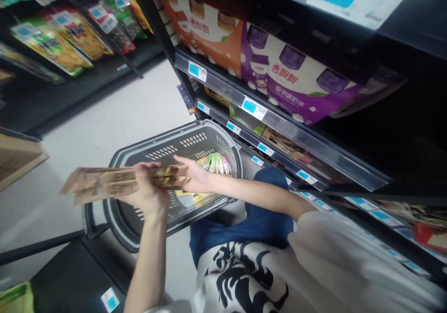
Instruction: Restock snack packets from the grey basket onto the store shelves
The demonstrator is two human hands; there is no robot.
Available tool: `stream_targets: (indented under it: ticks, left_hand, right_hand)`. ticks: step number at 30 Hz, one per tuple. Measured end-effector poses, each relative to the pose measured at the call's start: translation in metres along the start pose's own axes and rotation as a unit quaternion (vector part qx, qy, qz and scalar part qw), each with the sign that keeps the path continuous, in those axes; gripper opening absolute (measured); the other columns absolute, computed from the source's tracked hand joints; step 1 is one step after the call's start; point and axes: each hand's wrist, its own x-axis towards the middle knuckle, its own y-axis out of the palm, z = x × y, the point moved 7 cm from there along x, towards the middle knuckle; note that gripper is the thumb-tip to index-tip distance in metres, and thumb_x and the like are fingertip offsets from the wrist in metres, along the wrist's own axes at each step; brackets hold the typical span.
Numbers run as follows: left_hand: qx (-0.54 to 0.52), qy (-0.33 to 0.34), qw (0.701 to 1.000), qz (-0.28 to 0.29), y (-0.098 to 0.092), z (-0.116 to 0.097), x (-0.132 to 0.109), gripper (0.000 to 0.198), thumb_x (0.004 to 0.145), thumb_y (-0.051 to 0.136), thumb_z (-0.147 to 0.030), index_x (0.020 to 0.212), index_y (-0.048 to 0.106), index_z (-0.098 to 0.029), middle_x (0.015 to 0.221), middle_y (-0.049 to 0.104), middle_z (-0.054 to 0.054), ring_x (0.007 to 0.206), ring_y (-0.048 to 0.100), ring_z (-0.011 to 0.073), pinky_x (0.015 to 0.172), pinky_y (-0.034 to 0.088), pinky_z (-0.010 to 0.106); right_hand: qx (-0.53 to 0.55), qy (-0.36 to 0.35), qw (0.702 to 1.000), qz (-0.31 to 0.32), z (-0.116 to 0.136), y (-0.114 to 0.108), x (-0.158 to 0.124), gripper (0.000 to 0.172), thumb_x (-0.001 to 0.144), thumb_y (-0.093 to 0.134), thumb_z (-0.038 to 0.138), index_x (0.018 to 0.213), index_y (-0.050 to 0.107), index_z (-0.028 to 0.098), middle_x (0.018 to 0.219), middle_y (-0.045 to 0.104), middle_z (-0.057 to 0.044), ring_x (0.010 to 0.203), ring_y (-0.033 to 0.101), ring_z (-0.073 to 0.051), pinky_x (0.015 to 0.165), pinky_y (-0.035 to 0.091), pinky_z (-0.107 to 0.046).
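Observation:
Two long, flat brown paper packets [111,185] lie level across my hands, above a shopping basket. My left hand [152,194] is wrapped round their middle, thumb over the top. At their right end, my right hand [199,175] presses against the packets with its palm and fingers; some of its fingers are hidden beneath. The end near my right hand has a printed or see-through part that is too blurred to read. Below stands the dark grey shopping basket [160,152] with a light rim. Green and pink packets [218,164] and a yellow pack [200,199] lie inside it.
Shelves on the right hold purple milk tea multipacks [296,80] and an orange multipack [206,29] behind a clear shelf edge [279,122]. Snack bags [66,43] fill a rack at the upper left. A cardboard box [19,159] stands at the left edge, above a black shelf [73,275].

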Motion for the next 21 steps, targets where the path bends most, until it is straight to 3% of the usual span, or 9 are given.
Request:
stream_targets:
  ticks: [3,5,6,8,10,12,13,17,21]
  left_hand:
    - [-0.056,0.03,0.992,-0.11,-0.012,0.008,-0.002,0.038,0.078,0.069,-0.044,0.083,0.037,-0.023,0.075,0.05,-0.005,0.065,0.052,0.011,0.071,0.053,0.031]
    - [-0.06,0.036,0.988,-0.139,-0.02,0.012,-0.004,0.037,0.076,0.071,-0.042,0.082,0.04,-0.022,0.072,0.051,-0.006,0.062,0.051,0.0105,0.068,0.053,0.03]
    - [-0.055,0.035,0.988,-0.143,-0.023,0.015,-0.006,0.036,0.077,0.071,-0.042,0.082,0.043,-0.021,0.072,0.053,-0.005,0.063,0.053,0.011,0.07,0.054,0.031]
    - [-0.035,0.032,0.987,-0.151,-0.03,0.02,-0.015,0.03,0.082,0.07,-0.04,0.083,0.049,-0.02,0.078,0.059,-0.002,0.072,0.06,0.0131,0.079,0.056,0.033]
    - [-0.014,0.025,0.989,-0.143,-0.031,0.023,-0.031,0.024,0.087,0.068,-0.039,0.089,0.057,-0.018,0.091,0.065,0.002,0.089,0.065,0.0156,0.093,0.054,0.034]
    - [0.007,0.013,0.993,-0.115,-0.024,0.023,-0.049,0.024,0.091,0.065,-0.039,0.099,0.062,-0.016,0.106,0.068,0.006,0.103,0.066,0.0175,0.102,0.05,0.035]
    - [0.013,0.004,0.995,-0.095,-0.018,0.022,-0.058,0.026,0.093,0.062,-0.04,0.105,0.063,-0.016,0.113,0.068,0.007,0.109,0.065,0.0185,0.106,0.049,0.036]
    - [0.016,-0.021,0.999,-0.02,0.001,0.012,-0.088,0.033,0.101,0.048,-0.041,0.12,0.065,-0.019,0.132,0.064,0.009,0.133,0.054,0.0208,0.12,0.036,0.038]
    - [0.062,-0.026,0.994,0.082,0.017,0.002,-0.108,0.035,0.103,0.044,-0.041,0.123,0.067,-0.024,0.135,0.064,0.006,0.14,0.047,0.02,0.127,0.024,0.038]
  right_hand:
    - [-0.161,-0.059,0.981,-0.086,0.013,-0.011,-0.006,0.038,0.097,0.052,0.046,0.09,0.07,0.014,0.079,0.07,-0.005,0.079,0.065,-0.019,0.078,0.054,-0.031]
    - [-0.319,-0.13,0.932,-0.114,0.031,-0.01,-0.016,0.022,0.094,0.061,0.034,0.094,0.07,0.014,0.088,0.071,-0.003,0.081,0.064,-0.015,0.079,0.053,-0.027]
    - [-0.398,-0.157,0.899,-0.092,0.037,-0.004,-0.02,0.018,0.091,0.065,0.028,0.102,0.07,0.014,0.093,0.071,-0.003,0.083,0.064,-0.014,0.08,0.052,-0.025]
    - [-0.552,-0.18,0.815,-0.005,0.034,0.015,-0.03,0.04,0.084,0.072,0.02,0.122,0.063,0.015,0.107,0.07,-0.005,0.093,0.064,-0.015,0.085,0.053,-0.027]
    - [-0.685,-0.189,0.703,0.042,0.023,0.027,-0.039,0.06,0.077,0.074,0.012,0.133,0.053,0.014,0.12,0.066,-0.009,0.106,0.063,-0.021,0.094,0.052,-0.034]
    - [-0.775,-0.204,0.598,0.017,0.015,0.03,-0.045,0.06,0.078,0.068,0.008,0.134,0.048,0.012,0.128,0.061,-0.014,0.118,0.058,-0.025,0.1,0.049,-0.039]
    - [-0.8,-0.207,0.564,-0.004,0.011,0.028,-0.047,0.055,0.081,0.063,0.009,0.133,0.047,0.012,0.129,0.059,-0.015,0.12,0.057,-0.026,0.101,0.049,-0.04]
    - [-0.819,-0.244,0.516,-0.056,0.0,0.02,-0.058,0.034,0.093,0.05,0.019,0.126,0.049,0.015,0.12,0.061,-0.013,0.116,0.058,-0.024,0.098,0.049,-0.037]
    - [-0.821,-0.307,0.466,-0.119,0.008,0.012,-0.089,0.029,0.096,0.043,0.023,0.121,0.053,0.014,0.114,0.062,-0.014,0.113,0.057,-0.025,0.098,0.046,-0.039]
